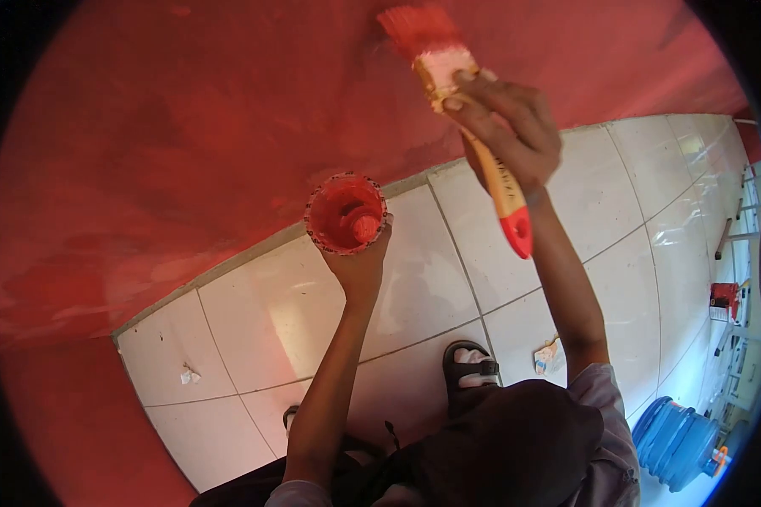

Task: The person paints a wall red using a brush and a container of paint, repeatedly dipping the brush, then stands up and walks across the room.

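My right hand is closed round a flat paintbrush near its ferrule, the wooden handle with its red tip pointing down toward me. The red, paint-loaded bristles point up and left and overlap the red wall in this view. Lower and to the left, my left hand grips a paint cup from beneath and the side, with its mouth facing up at me. Red paint coats the cup's inside, and most of my left fingers are hidden behind it.
White tiled floor meets the wall along a slanting edge. A crumpled white scrap lies at left, a small paint-smeared item near my sandalled foot. At right are a red paint can and a blue water jug.
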The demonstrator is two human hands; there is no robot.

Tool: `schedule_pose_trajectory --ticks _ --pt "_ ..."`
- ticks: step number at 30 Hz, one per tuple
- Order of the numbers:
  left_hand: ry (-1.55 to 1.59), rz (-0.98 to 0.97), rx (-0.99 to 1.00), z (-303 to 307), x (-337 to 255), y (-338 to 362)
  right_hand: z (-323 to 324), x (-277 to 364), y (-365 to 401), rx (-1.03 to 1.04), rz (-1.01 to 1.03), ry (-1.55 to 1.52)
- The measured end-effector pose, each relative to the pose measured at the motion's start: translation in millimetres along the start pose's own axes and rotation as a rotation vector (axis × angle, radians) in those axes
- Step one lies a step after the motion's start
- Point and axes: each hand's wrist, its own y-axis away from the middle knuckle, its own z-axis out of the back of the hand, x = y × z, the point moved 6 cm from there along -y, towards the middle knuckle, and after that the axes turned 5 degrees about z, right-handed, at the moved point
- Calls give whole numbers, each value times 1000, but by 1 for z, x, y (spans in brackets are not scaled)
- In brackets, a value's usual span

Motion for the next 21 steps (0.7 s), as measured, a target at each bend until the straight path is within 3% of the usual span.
schedule_pose_trajectory --ticks 1,6,10,13,15,19,21 --pt "2 -12 -17 3 -4 -1 -5 3 8 -6 23 19" --pt "-33 -37 -71 17 -12 -6 -58 25 171 447 -201 -86" --pt "-52 -92 -91 25 -20 -7 -62 25 172 598 -313 -213" --pt "-35 -129 -120 25 -21 -5 -50 -1 73 458 -291 -227" --pt "-11 -130 -135 24 -22 -5 -19 6 13 223 -188 -142" --pt "-34 -151 -159 23 -24 -5 -11 16 17 -59 -45 -33" --pt "-26 -121 -170 26 -22 -7 -39 21 66 185 -131 -83"
